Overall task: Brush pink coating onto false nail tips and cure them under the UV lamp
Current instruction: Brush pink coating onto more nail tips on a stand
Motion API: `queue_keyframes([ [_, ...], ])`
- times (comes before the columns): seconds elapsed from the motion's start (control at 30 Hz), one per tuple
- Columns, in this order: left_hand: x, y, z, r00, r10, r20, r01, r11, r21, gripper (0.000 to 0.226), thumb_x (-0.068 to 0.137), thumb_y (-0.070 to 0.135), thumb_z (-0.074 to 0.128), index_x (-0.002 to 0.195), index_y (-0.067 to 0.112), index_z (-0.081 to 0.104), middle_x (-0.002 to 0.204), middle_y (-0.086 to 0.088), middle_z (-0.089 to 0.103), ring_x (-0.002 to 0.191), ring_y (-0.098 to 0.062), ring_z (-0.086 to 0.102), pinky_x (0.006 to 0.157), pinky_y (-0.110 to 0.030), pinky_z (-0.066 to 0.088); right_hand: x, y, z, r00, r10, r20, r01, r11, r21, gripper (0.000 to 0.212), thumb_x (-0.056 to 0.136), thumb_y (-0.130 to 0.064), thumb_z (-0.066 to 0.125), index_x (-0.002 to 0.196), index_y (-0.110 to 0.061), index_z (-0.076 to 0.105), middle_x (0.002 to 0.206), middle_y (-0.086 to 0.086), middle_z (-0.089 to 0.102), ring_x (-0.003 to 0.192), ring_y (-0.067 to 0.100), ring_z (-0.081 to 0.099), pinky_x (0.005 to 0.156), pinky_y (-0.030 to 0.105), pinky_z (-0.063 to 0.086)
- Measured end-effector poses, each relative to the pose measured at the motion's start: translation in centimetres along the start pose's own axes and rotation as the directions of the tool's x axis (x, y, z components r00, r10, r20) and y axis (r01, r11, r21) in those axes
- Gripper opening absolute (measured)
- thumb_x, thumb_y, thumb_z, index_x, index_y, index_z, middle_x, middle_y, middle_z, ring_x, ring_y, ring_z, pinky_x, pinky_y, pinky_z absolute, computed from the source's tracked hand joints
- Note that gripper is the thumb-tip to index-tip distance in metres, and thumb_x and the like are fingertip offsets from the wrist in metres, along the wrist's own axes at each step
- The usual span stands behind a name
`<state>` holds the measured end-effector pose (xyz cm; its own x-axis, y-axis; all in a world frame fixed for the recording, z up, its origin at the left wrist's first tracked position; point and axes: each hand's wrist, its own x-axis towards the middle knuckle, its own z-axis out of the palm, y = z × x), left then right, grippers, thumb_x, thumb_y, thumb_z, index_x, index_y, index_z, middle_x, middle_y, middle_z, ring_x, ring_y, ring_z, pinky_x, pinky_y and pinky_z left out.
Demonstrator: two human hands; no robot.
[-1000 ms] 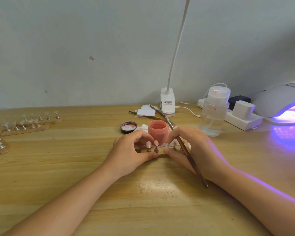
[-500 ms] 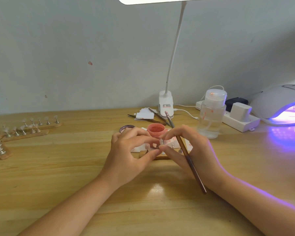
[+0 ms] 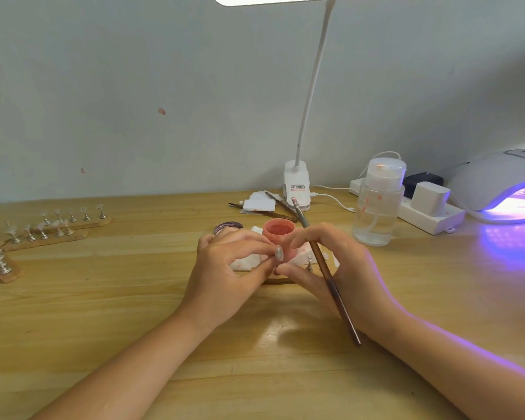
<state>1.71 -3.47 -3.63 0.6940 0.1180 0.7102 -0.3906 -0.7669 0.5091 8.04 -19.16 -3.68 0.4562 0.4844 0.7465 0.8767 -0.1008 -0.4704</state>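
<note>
My left hand pinches a small nail tip stand with a pale false nail tip on top, lifted just above a wooden holder strip. My right hand touches the same stand with its fingertips and grips a brown brush, bristles pointing away toward the wall. An open jar of pink powder stands right behind the fingers. The UV lamp glows purple at the far right.
Three wooden strips with nail tips on stands lie at the left. A clear pump bottle, a white power strip, a desk lamp base, tweezers and paper pieces, and a jar lid sit behind my hands.
Both hands have lifted a nail tip stand off the wooden strip and hold it between them. The view has tilted up, showing the desk lamp's head.
</note>
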Motion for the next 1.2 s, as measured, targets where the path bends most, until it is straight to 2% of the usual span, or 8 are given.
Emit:
queue_keyframes([
  [0.13, 0.1, -0.3, 0.0, 0.997, -0.055, -0.05, 0.053, 0.998, -0.035, 0.014, 0.07, 0.026, 0.068, 0.076, 0.039, 0.067, 0.072, 0.034, 0.061, 0.09, 0.015, 0.053, 0.089, -0.029, 0.031, 0.4, -0.4, -0.3, 0.996, 0.063, -0.067, -0.055, 0.993, 0.109, 0.015, 0.09, -0.035, 0.048, 0.094, -0.031, 0.061, 0.093, -0.021, 0.066, 0.086, 0.001, 0.063, 0.074, 0.022, 0.051],
  [0.37, 0.3, -0.8, 0.0, 0.99, -0.106, -0.094, 0.096, 0.99, -0.104, 0.037, 0.071, 0.007, 0.075, 0.075, 0.042, 0.062, 0.069, 0.031, 0.062, 0.083, 0.011, 0.057, 0.085, -0.024, 0.043, 2.9, -0.5, -1.2, 0.911, 0.39, -0.137, -0.31, 0.864, 0.396, 0.038, 0.082, -0.051, 0.039, 0.082, -0.028, 0.069, 0.044, -0.002, 0.05, 0.043, 0.003, 0.045, 0.051, 0.008, 0.037],
  [0.5, 0.4, -1.1, 0.1, 0.985, -0.134, -0.107, 0.119, 0.984, -0.129, 0.039, 0.072, 0.001, 0.073, 0.074, 0.039, 0.063, 0.072, 0.026, 0.062, 0.081, 0.011, 0.057, 0.075, -0.002, 0.038, 5.3, 0.4, -1.4, 0.884, 0.463, -0.068, -0.43, 0.861, 0.271, 0.031, 0.092, -0.037, 0.05, 0.072, -0.022, 0.069, 0.045, -0.009, 0.049, 0.043, -0.001, 0.043, 0.048, 0.008, 0.035],
  [0.7, 0.4, -1.2, 0.0, 0.982, -0.161, -0.097, 0.149, 0.981, -0.123, 0.033, 0.074, 0.003, 0.072, 0.073, 0.035, 0.064, 0.077, 0.022, 0.063, 0.084, 0.009, 0.057, 0.076, -0.002, 0.037, 7.3, 1.5, -0.5, 0.913, 0.408, -0.006, -0.407, 0.911, -0.059, 0.035, 0.083, -0.036, 0.066, 0.056, -0.016, 0.056, 0.048, -0.005, 0.059, 0.044, -0.002, 0.054, 0.047, 0.009, 0.038],
  [0.83, 0.4, -1.2, 0.0, 0.982, -0.167, -0.09, 0.156, 0.981, -0.116, 0.032, 0.074, 0.003, 0.072, 0.073, 0.034, 0.065, 0.077, 0.023, 0.063, 0.085, 0.007, 0.057, 0.076, -0.001, 0.036, 7.7, 1.8, 0.4, 0.909, 0.415, 0.026, -0.398, 0.887, -0.234, 0.045, 0.079, -0.044, 0.067, 0.06, -0.004, 0.06, 0.055, 0.004, 0.062, 0.059, 0.017, 0.061, 0.06, 0.031, 0.048],
  [0.93, 0.4, -1.2, 0.0, 0.982, -0.163, -0.091, 0.152, 0.982, -0.109, 0.03, 0.074, 0.002, 0.072, 0.073, 0.031, 0.065, 0.077, 0.02, 0.064, 0.087, 0.001, 0.058, 0.076, 0.0, 0.034, 7.7, 1.7, 0.9, 0.901, 0.426, 0.081, -0.384, 0.871, -0.305, 0.042, 0.078, -0.046, 0.068, 0.054, -0.015, 0.052, 0.054, -0.002, 0.055, 0.059, 0.017, 0.056, 0.058, 0.033, 0.046],
  [1.07, 0.4, -1.2, 0.0, 0.981, -0.17, -0.09, 0.159, 0.98, -0.118, 0.031, 0.073, 0.003, 0.072, 0.072, 0.033, 0.065, 0.078, 0.018, 0.064, 0.087, -0.001, 0.058, 0.077, 0.001, 0.034, 7.8, 1.8, 0.6, 0.905, 0.425, 0.026, -0.408, 0.883, -0.232, 0.042, 0.079, -0.043, 0.068, 0.055, -0.011, 0.056, 0.052, 0.001, 0.058, 0.055, 0.014, 0.058, 0.057, 0.029, 0.046],
  [1.2, 0.5, -1.1, 0.0, 0.982, -0.17, -0.082, 0.159, 0.98, -0.122, 0.036, 0.073, 0.002, 0.072, 0.071, 0.037, 0.063, 0.077, 0.019, 0.063, 0.085, 0.007, 0.057, 0.077, -0.002, 0.037, 8.1, 2.3, -0.6, 0.864, 0.494, -0.102, -0.501, 0.864, -0.057, 0.039, 0.081, -0.037, 0.068, 0.05, -0.018, 0.052, 0.037, -0.009, 0.053, 0.04, -0.004, 0.05, 0.043, 0.007, 0.035],
])
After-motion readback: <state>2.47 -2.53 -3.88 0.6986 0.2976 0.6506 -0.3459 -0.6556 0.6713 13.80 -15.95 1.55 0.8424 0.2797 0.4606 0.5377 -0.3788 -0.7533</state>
